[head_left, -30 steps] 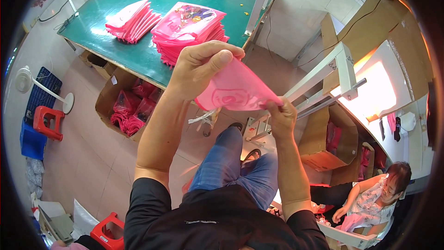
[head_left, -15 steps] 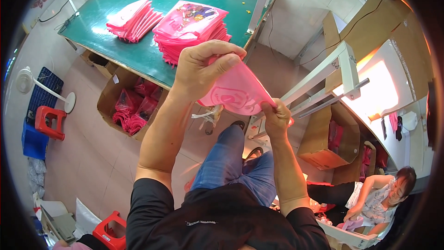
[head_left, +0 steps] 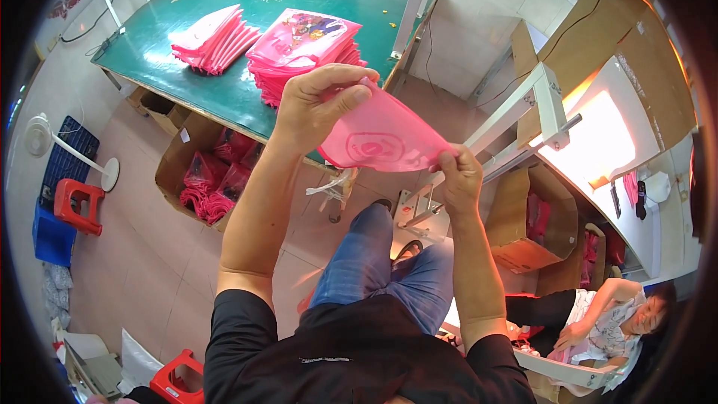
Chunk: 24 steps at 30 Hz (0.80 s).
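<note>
Green tabletop (head_left: 247, 97) carries two stacks of pink bags (head_left: 303, 49) near its front edge.
Above the floor, the left hand (head_left: 318, 105) and right hand (head_left: 458, 179) each pinch opposite corners of one pink bag (head_left: 381, 138), fingers closed on it.

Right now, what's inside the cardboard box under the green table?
The cardboard box holds bundles of pink bags, like the pink bag held up by the left hand and right hand. What lies beneath the bundles is covered.

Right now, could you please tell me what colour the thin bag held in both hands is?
Translucent pink plastic bag, seen in the head view.
</note>
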{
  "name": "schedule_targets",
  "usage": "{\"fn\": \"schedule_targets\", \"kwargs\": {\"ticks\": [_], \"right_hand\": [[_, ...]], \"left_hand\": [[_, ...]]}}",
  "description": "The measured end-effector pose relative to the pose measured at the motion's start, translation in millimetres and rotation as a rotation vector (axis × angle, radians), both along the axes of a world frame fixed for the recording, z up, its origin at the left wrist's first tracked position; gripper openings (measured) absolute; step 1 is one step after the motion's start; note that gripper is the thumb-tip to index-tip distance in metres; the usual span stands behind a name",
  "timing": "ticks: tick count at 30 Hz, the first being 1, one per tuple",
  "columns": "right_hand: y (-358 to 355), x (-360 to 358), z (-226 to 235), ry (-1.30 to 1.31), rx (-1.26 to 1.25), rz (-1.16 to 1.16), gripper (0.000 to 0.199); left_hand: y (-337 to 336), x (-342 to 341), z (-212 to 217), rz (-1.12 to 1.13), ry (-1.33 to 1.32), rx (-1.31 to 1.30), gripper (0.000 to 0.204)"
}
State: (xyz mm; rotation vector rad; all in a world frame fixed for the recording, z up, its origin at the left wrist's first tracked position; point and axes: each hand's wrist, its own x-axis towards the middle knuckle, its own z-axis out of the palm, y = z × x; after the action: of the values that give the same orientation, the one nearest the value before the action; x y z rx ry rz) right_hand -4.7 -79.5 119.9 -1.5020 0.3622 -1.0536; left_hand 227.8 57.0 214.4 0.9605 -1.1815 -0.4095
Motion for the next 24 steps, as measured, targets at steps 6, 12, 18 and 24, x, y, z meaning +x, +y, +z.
{"fn": "schedule_targets", "kwargs": {"ticks": [6, 12, 18, 24], "right_hand": [[10, 10, 36, -0.018, -0.021, -0.317, 0.022], [52, 10, 53, 0.082, -0.299, -0.186, 0.028], [94, 10, 96, 0.161, -0.528, 0.017, 0.046], [62, -5, 67, 0.191, -0.323, -0.082, 0.027]], "left_hand": [[7, -8, -1, 0.196, -0.031, -0.122, 0.019], [37, -51, -5, 0.582, -0.03, -0.187, 0.015], [34, -114, -37, 0.699, -0.463, -0.315, 0.026], [31, -107, -47, 0.464, -0.453, -0.192, 0.036]]}}
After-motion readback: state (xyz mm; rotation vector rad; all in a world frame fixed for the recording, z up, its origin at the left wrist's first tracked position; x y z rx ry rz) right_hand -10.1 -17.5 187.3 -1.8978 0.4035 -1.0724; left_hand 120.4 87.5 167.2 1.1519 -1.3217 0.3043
